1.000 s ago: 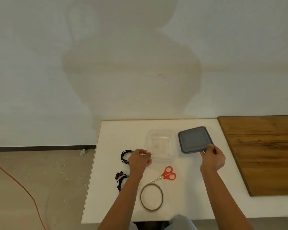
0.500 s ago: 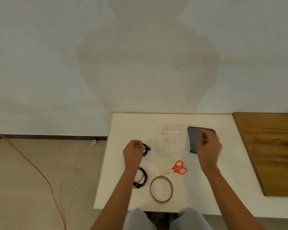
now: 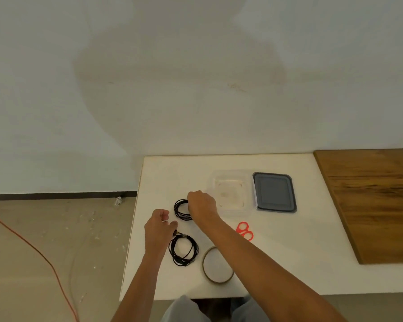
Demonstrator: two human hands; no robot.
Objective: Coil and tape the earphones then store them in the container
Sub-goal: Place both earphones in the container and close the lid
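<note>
Two black earphone coils lie on the white table (image 3: 289, 263): the far coil (image 3: 180, 209) sits just left of the clear container (image 3: 230, 191), and the near coil (image 3: 183, 251) lies closer to the table's front edge, beside the tape roll (image 3: 216, 264). The right hand (image 3: 201, 206) reaches across, knuckles up, fingers curled down onto the far coil's right side; whether it has closed on the wire cannot be told. The left hand (image 3: 158, 228) hovers loosely curled between the coils, holding nothing visible, nearer the near coil.
</note>
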